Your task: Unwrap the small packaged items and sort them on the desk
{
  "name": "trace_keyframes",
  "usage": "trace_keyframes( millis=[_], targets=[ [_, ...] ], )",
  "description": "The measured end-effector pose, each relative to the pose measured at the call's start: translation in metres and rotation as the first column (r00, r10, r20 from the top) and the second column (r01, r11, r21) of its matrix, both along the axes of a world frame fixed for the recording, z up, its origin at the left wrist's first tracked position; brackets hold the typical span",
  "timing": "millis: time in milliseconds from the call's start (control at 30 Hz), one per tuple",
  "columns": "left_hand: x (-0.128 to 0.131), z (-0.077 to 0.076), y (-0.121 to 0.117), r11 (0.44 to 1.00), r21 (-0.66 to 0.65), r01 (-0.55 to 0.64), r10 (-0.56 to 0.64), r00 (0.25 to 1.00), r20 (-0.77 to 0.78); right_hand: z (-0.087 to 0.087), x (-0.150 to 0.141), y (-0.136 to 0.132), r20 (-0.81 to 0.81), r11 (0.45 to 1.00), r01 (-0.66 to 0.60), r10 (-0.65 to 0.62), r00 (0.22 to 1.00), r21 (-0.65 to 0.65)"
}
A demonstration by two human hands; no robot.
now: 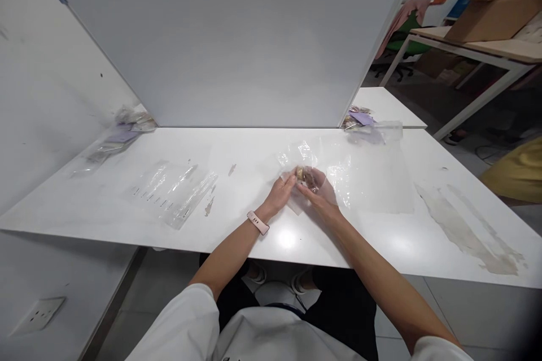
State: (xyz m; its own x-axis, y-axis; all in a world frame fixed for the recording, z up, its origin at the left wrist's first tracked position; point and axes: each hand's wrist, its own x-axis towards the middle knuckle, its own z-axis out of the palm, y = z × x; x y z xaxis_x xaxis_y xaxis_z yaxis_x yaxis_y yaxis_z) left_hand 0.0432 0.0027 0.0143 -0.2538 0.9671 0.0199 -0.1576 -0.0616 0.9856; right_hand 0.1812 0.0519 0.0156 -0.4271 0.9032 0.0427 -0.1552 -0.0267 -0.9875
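Observation:
A clear plastic bag (302,151) is held up between my two hands just over the white table. Inside or behind its film shows a small gold and brown item (300,174); its exact kind is too small to make out. My left hand (280,194), with a pink band on the wrist, pinches the bag's near left side. On the other side, my right hand (319,189) wraps round the bag, its fingers partly seen through the film and its thumb in front. More clear plastic film (341,175) lies to the right of the hands.
Flat clear bags (171,192) lie on the white table (241,225) at left. Packets with purple cards stand at back left (122,134) and back right (362,118). A whiteboard (249,39) rises along the back. Clear sheets (385,180) lie at right, near a brownish stain.

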Motion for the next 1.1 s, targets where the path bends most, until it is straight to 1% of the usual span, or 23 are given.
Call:
trace_keyframes(
  millis=[133, 267, 367, 467, 567, 633, 700, 733, 800, 833, 867, 900, 933, 967, 1000, 1033, 1100],
  targets=[
    [0.001, -0.001, -0.001, 0.999, 0.010, -0.039, 0.039, 0.994, -0.101, -0.001, 0.000, -0.001, 0.009, 0.999, 0.050, -0.050, 0.999, 0.008],
    [0.000, -0.002, -0.001, 0.997, 0.006, -0.081, 0.081, 0.979, -0.187, -0.001, 0.000, -0.003, -0.047, 0.997, 0.067, -0.069, 0.997, -0.037],
    [0.000, -0.003, -0.001, 0.994, 0.001, -0.105, 0.103, 0.969, -0.226, -0.005, 0.002, 0.000, -0.043, 0.994, 0.074, -0.078, 0.996, -0.082],
    [-0.002, -0.003, -0.001, 0.996, -0.042, -0.084, 0.074, 0.978, -0.195, -0.010, 0.004, 0.007, -0.058, 0.979, 0.065, -0.078, 0.995, -0.193],
    [-0.005, -0.001, 0.001, 0.994, -0.095, -0.052, 0.044, 0.995, -0.090, -0.011, 0.006, 0.014, -0.110, 0.945, 0.057, -0.097, 0.989, -0.322],
    [-0.009, 0.000, 0.003, 0.990, -0.127, -0.065, 0.063, 0.998, -0.016, -0.010, 0.006, 0.017, -0.134, 0.920, 0.056, -0.117, 0.984, -0.387],
    [-0.015, 0.001, 0.005, 0.976, -0.180, -0.119, 0.123, 0.992, 0.011, -0.009, 0.006, 0.019, -0.151, 0.905, 0.046, -0.121, 0.981, -0.423],
    [-0.019, 0.002, 0.005, 0.964, -0.207, -0.167, 0.169, 0.986, -0.007, -0.009, 0.007, 0.020, -0.153, 0.902, 0.045, -0.121, 0.981, -0.430],
    [-0.026, 0.003, 0.003, 0.924, -0.210, -0.320, 0.302, 0.947, -0.114, -0.009, 0.007, 0.020, -0.145, 0.899, 0.049, -0.124, 0.982, -0.434],
    [-0.029, 0.005, 0.001, 0.896, -0.171, -0.410, 0.378, 0.906, -0.191, -0.009, 0.007, 0.021, -0.133, 0.898, 0.056, -0.126, 0.983, -0.436],
    [-0.030, 0.006, -0.001, 0.869, -0.104, -0.484, 0.445, 0.856, -0.264, -0.009, 0.008, 0.021, -0.117, 0.896, 0.062, -0.126, 0.985, -0.439],
    [-0.030, 0.007, -0.002, 0.850, -0.022, -0.527, 0.493, 0.808, -0.322, -0.009, 0.008, 0.021, -0.104, 0.894, 0.065, -0.123, 0.987, -0.443],
    [-0.029, 0.008, -0.004, 0.847, 0.058, -0.529, 0.512, 0.780, -0.359, -0.009, 0.008, 0.021, -0.098, 0.892, 0.064, -0.120, 0.988, -0.448],
    [-0.025, 0.008, -0.005, 0.861, 0.119, -0.494, 0.499, 0.779, -0.379, -0.010, 0.008, 0.020, -0.101, 0.889, 0.060, -0.117, 0.988, -0.453],
    [-0.021, 0.008, -0.006, 0.890, 0.152, -0.430, 0.454, 0.802, -0.388, -0.010, 0.008, 0.020, -0.108, 0.888, 0.052, -0.113, 0.988, -0.456],
    [-0.015, 0.007, -0.006, 0.924, 0.150, -0.351, 0.382, 0.843, -0.378, -0.010, 0.008, 0.020, -0.116, 0.888, 0.042, -0.107, 0.987, -0.457],
    [-0.004, 0.003, -0.005, 0.979, 0.053, -0.197, 0.204, 0.939, -0.278, -0.011, 0.008, 0.020, -0.126, 0.891, 0.017, -0.083, 0.989, -0.453]
  ],
)
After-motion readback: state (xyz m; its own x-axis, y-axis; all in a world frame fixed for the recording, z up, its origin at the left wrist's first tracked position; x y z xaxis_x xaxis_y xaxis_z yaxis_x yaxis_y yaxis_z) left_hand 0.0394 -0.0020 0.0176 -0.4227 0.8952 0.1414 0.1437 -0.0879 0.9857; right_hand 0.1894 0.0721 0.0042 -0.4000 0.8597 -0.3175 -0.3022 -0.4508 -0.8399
